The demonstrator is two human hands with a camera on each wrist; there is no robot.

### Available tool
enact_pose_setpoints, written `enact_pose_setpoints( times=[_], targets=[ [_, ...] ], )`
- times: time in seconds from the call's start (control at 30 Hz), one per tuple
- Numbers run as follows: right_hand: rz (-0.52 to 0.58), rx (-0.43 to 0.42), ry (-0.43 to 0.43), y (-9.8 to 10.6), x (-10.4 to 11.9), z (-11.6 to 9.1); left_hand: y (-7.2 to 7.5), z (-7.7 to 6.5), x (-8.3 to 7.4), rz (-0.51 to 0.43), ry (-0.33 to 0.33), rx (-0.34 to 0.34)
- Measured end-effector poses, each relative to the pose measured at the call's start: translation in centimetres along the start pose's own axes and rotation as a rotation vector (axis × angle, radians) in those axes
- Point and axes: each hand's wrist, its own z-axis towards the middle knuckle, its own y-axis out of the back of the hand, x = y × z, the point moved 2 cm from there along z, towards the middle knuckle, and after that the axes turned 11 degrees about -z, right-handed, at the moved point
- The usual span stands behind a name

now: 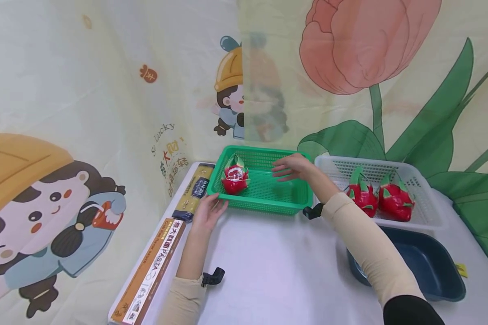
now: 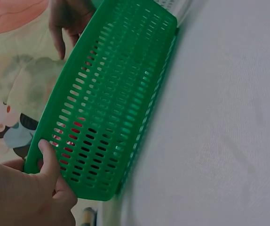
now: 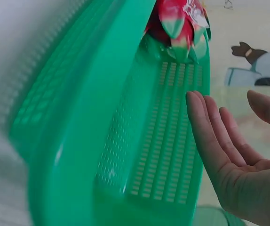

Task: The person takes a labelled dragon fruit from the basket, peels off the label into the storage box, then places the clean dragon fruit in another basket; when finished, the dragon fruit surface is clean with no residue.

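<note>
A green slotted plastic basket [image 1: 264, 203] stands at the back of the table, with one red dragon fruit [image 1: 233, 183] bearing a white label at its left end. At the basket's near-left corner, my left hand [image 1: 207, 212] pinches the rim, its thumb [image 2: 49, 160] lying against the outer wall in the left wrist view. Over the right half of the basket hovers my right hand [image 1: 293, 167], holding nothing. Its fingers [image 3: 215, 127] are extended and slightly bent, apart from the dragon fruit in the right wrist view.
To the right, a white slotted basket [image 1: 429, 198] holds two dragon fruits [image 1: 395, 198]. A dark blue basin [image 1: 427, 266] sits in front of it, partly behind my right forearm. A pasta packet [image 1: 195, 192] and a long pasta box [image 1: 148, 273] line the table's left edge.
</note>
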Motion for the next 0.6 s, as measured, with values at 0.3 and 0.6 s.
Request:
enact_pose_setpoints(
  times=[0.3, 0.6],
  targets=[
    [-0.010, -0.021, -0.049, -3.0, 1.1, 2.8, 0.0, 0.3, -0.4, 0.004, -0.050, 0.028],
    [0.052, -0.016, -0.145, -6.5, 1.4, 5.1, 0.3, 0.4, -0.5, 0.030, -0.050, 0.032]
  ],
)
